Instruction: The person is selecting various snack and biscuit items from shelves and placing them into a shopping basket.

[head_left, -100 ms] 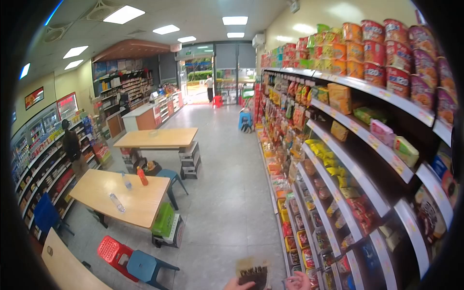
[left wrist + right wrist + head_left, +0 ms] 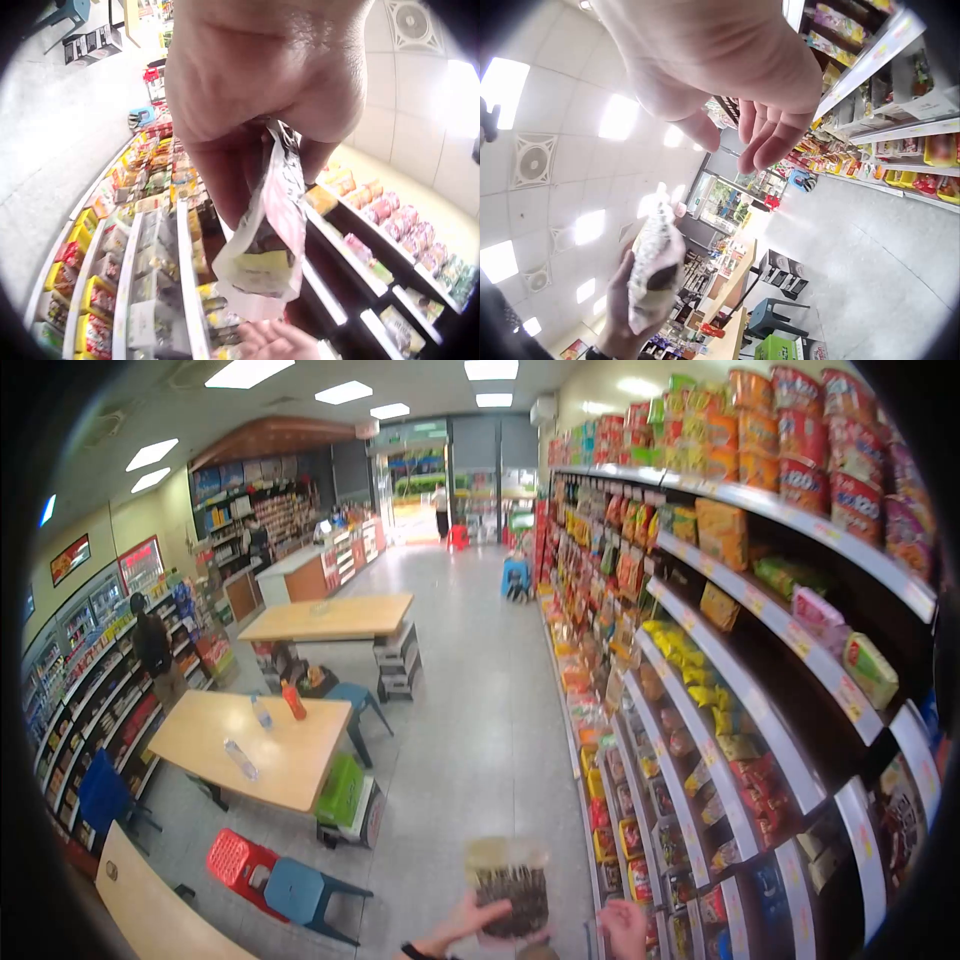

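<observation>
My left hand (image 2: 468,922) grips a flat snack pouch (image 2: 512,892) by its side, thumb across the front. The pouch has a pale yellowish top band and a dark lower part in the head view. From the left wrist view, its pink and white side and crinkled edge (image 2: 274,225) hang below the fingers. To the right of the pouch, apart from it, is my right hand (image 2: 626,928). Its fingers (image 2: 761,139) are loosely bent with nothing between them. The right wrist view also shows the pouch (image 2: 657,270) held upright in the left hand.
Tall snack shelves (image 2: 740,660) run along the right, with noodle cups (image 2: 800,450) on top. On the left stand wooden tables (image 2: 250,745) with bottles, a red stool (image 2: 240,857) and a blue stool (image 2: 305,890). Grey floor (image 2: 465,740) lies between. A person (image 2: 152,645) stands at the far-left shelves.
The left hand and pouch have risen further into the head view, the pouch's front now showing more. The right hand has also come up slightly, and the head view has tilted down a little.
</observation>
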Demonstrator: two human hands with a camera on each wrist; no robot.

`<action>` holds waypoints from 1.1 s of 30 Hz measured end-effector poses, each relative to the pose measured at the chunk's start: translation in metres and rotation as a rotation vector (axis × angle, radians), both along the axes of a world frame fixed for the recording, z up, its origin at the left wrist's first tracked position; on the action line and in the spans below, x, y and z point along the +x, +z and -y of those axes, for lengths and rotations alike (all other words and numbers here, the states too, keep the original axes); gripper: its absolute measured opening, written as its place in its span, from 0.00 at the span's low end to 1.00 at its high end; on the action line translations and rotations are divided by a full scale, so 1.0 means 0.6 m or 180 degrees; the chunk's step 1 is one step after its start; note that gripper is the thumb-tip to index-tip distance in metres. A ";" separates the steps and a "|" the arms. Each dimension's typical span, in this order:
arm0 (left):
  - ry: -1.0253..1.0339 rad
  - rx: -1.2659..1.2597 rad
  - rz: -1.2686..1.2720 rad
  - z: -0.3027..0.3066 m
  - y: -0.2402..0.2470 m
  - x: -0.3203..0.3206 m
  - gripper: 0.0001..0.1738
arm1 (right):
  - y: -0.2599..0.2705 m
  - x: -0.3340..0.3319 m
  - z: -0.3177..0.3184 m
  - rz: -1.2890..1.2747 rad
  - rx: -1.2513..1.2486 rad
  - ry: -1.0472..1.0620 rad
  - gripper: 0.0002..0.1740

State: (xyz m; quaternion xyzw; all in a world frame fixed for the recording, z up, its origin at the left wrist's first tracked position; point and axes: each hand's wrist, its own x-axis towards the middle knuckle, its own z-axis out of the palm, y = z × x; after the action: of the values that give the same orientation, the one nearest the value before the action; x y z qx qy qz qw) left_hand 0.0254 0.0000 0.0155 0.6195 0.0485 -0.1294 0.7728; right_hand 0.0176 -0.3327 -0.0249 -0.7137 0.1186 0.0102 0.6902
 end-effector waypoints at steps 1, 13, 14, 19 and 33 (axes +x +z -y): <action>-0.0074 -0.0117 -0.0162 -0.009 0.039 0.038 0.34 | 0.013 0.036 0.006 -0.0285 0.0457 -0.0130 0.15; 0.0232 -0.0477 0.0360 0.010 0.166 0.483 0.27 | 0.123 0.544 -0.075 0.0321 0.0663 0.2405 0.21; 0.0211 -0.0194 0.0449 -0.001 0.161 0.489 0.27 | 0.133 0.576 -0.100 0.0393 0.0622 0.2253 0.19; -0.0087 0.0292 0.0029 -0.079 -0.026 0.619 0.23 | 0.052 0.752 -0.197 -0.0162 0.0355 0.3342 0.20; 0.0161 0.2479 0.1445 -0.296 0.054 1.334 0.36 | 0.093 1.385 -0.386 0.0864 -0.1451 0.1846 0.32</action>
State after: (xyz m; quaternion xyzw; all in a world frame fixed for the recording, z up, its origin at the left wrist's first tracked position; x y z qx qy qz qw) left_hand 0.8255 0.1776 0.0477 0.8754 -0.0620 0.0564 0.4760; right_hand 0.8483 -0.1010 0.0309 -0.8475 -0.1811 0.0838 0.4919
